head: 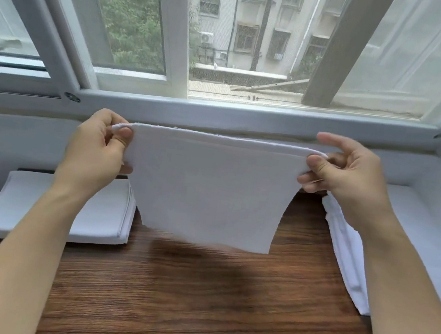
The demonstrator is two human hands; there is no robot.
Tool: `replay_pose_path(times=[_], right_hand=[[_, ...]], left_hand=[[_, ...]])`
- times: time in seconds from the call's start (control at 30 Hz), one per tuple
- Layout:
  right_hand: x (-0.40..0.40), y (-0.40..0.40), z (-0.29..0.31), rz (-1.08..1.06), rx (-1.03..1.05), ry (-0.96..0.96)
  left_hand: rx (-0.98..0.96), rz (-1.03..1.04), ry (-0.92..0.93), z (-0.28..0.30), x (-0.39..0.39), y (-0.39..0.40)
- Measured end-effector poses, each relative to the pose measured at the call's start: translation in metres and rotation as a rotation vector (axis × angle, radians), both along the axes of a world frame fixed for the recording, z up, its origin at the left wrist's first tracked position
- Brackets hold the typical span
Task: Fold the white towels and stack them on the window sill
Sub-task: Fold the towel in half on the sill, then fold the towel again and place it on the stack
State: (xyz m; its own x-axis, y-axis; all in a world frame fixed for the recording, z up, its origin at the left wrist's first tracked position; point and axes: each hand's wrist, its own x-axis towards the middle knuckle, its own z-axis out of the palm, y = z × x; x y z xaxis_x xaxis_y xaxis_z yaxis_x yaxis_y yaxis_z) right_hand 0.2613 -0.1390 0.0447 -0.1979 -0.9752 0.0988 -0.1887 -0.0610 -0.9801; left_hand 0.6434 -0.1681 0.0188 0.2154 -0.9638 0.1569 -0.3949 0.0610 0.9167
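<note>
Your left hand [97, 142] and right hand [347, 171] each with a pinching grip on a top corner of the white towel [210, 188], hanging above the wooden tabletop [195, 291], folded stack [64, 209] at left

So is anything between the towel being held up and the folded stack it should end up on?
Nothing visible. The towel hangs in the air, pinched at its top corners by the left hand and right hand. The folded stack lies to the left on the wooden sill; only the left forearm crosses above it.
</note>
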Motion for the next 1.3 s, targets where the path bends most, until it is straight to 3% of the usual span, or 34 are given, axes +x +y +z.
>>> replay_pose_path(times=[0.23, 0.5, 0.63, 0.83, 0.97, 1.3], right_hand=[[-0.002, -0.022, 0.014, 0.033, 0.071, 0.043], [0.0, -0.013, 0.025, 0.061, 0.001, -0.025], [-0.004, 0.024, -0.016, 0.098, 0.115, 0.011], [-0.004, 0.094, -0.113, 0.15, 0.403, 0.101], [0.0, 0.129, -0.157, 0.163, 0.618, 0.126], [0.006, 0.083, -0.19, 0.061, 0.587, 0.212]], left_hand=[[0.033, -0.069, 0.247, 0.011, -0.002, -0.032], [-0.11, -0.125, 0.263, 0.021, -0.01, -0.006], [-0.035, -0.147, 0.239, -0.023, -0.003, 0.037], [0.297, -0.126, 0.061, -0.119, 0.003, 0.117], [0.422, -0.123, 0.005, -0.167, 0.006, 0.158], [0.446, -0.005, 0.086, -0.178, -0.001, 0.111]])
